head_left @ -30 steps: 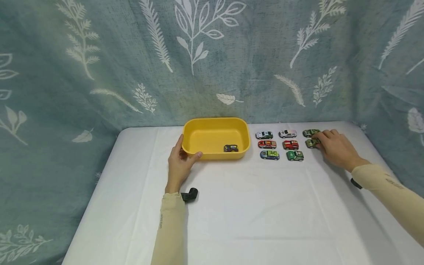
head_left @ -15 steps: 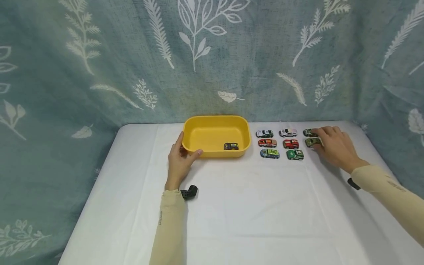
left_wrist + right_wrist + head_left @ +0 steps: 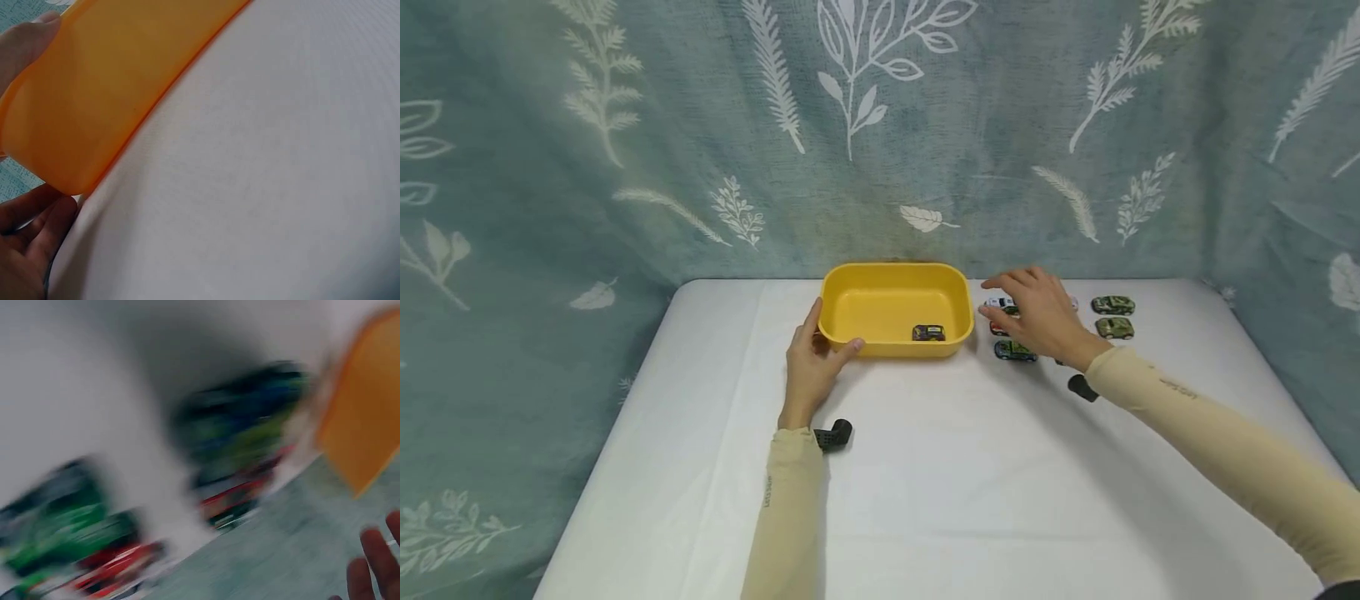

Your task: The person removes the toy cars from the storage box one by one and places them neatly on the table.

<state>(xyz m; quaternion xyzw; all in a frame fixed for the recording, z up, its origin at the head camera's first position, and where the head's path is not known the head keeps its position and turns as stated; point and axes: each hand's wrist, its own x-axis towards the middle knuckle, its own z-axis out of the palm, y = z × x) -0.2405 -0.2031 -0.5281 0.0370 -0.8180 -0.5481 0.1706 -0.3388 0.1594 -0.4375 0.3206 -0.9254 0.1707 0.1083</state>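
A shallow yellow tray (image 3: 917, 351) stands at the table's back edge with one dark toy car (image 3: 928, 333) in its front right part. My left hand (image 3: 809, 372) holds the tray's front left corner; in the left wrist view the thumb (image 3: 25, 44) lies at the rim and fingertips touch the lower edge. Over the toy cars right of the tray, my right hand (image 3: 1037, 315) hovers with spread fingers and nothing visible in them. It partly hides a white car (image 3: 1000, 306). A blue-green car (image 3: 1015, 351) shows in front of it. Cars look blurred in the right wrist view.
Two camouflage-green toy cars (image 3: 1113, 305) stand farther right, one behind the other. The white-covered table (image 3: 925, 467) ends behind the tray at a green leaf-patterned cloth (image 3: 820, 208).
My right hand has moved left from the camouflage cars to above the cars nearest the tray. Those camouflage cars now sit uncovered. My left hand keeps its hold on the tray.
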